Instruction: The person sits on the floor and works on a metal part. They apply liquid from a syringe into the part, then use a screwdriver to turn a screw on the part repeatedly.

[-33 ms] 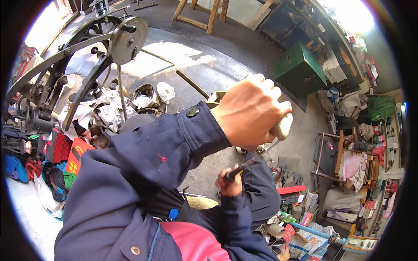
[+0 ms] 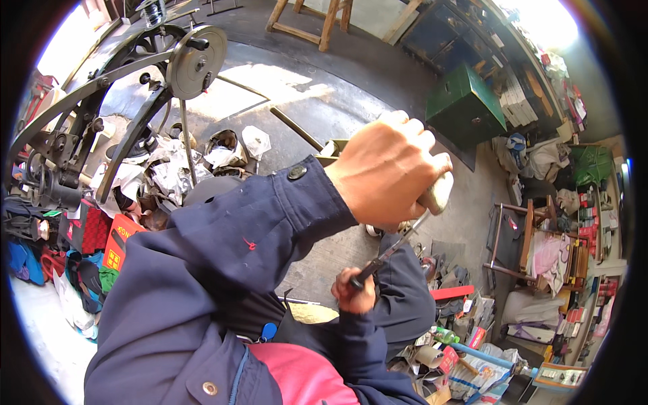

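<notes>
Pale shoe (image 2: pixel 437 192) above cluttered workshop floor (image 2: pixel 317 101)

Left hand (image 2: pixel 388 172), raised on a bent, blue-sleeved arm, with back toward the viewer and fingers (image 2: pixel 425 145) curled into a closed fist; right hand (image 2: pixel 354 290), lower and nearer the body, likewise clenched, wrist bent upward.

Green metal box (image 2: pixel 466 104) on the floor, wooden stool (image 2: pixel 314 17) beyond, black wheeled machine (image 2: pixel 135 74) left.
</notes>
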Motion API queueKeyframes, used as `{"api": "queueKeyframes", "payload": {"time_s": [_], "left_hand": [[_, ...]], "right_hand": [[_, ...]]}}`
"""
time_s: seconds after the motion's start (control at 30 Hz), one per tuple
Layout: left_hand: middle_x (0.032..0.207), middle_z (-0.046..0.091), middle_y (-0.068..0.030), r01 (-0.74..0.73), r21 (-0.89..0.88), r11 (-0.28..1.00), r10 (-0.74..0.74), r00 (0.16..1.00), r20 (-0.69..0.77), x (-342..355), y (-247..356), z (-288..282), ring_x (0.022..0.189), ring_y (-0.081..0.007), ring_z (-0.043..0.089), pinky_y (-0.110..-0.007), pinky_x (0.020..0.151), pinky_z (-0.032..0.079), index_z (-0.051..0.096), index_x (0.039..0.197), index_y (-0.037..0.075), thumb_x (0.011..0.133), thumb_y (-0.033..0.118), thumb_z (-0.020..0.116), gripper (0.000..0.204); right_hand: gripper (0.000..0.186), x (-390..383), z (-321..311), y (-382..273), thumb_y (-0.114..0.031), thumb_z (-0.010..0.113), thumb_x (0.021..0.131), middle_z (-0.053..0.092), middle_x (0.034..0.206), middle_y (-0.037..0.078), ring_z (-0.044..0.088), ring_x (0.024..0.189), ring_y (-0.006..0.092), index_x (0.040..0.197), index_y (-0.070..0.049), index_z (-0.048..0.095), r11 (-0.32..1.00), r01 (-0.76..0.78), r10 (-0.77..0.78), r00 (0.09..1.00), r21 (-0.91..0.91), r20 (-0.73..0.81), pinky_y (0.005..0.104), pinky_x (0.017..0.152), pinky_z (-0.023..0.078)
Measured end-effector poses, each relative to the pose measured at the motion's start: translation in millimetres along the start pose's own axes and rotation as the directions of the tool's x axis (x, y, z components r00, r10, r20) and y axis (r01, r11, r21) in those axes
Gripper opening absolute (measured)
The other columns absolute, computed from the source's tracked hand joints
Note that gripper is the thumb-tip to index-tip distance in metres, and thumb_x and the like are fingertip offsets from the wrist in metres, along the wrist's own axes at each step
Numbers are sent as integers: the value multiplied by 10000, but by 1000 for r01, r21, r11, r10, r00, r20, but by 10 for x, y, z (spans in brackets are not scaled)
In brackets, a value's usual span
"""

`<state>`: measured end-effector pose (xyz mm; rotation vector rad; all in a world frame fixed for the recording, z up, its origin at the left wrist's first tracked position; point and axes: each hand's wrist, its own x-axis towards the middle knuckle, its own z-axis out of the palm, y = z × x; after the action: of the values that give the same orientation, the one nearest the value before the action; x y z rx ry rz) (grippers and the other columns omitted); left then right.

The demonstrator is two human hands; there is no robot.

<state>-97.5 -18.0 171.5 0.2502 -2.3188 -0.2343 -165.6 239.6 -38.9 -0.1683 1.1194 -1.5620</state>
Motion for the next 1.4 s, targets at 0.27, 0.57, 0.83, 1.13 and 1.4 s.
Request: {"api": "queueKeyframes", "payload": {"time_s": [0.27,0.57,0.83,1.13,1.4], "left_hand": [[855,683,-108,-6,29,1000,6,1000,4,-7,31,-26,860,-304,693,-410,750,548,754,1020,94,683,253,768,373],[882,697,-117,25,16,1000,-25,1000,1,-10,39,15,882,-297,698,-405,779,548,763,1054,98,700,273,773,396],[884,700,-109,7,23,1000,-7,1000,3,19,-3,-23,870,-301,697,-416,745,552,775,1054,119,680,284,792,409],[808,706,-123,45,80,996,-38,995,-93,4,-113,-74,789,-288,703,-408,718,522,782,913,97,671,273,768,299],[895,723,-120,73,74,995,-74,997,7,-7,-92,-101,880,-322,710,-424,736,559,789,1105,111,683,305,795,464]], "right_hand": [[499,-309,755,-1221,-354,646,1089,493,615,24,450,513,132,716,-47,524,389,769,-788,563,-508,249,289,467,384],[216,1625,-89,-2057,-172,829,945,680,802,-6,620,673,72,974,-36,664,529,537,-727,687,-657,-23,238,594,501],[496,995,-673,-120,-505,587,1067,735,1072,173,709,830,255,1208,-36,668,967,252,-245,954,-21,173,378,659,577],[787,-622,667,-530,-184,761,1002,691,918,117,600,609,128,1629,22,332,708,557,-631,775,-434,-36,264,576,531],[314,187,898,-1920,-238,657,1041,687,777,43,614,715,140,884,22,734,-159,670,-916,174,-725,361,285,687,486]]}}
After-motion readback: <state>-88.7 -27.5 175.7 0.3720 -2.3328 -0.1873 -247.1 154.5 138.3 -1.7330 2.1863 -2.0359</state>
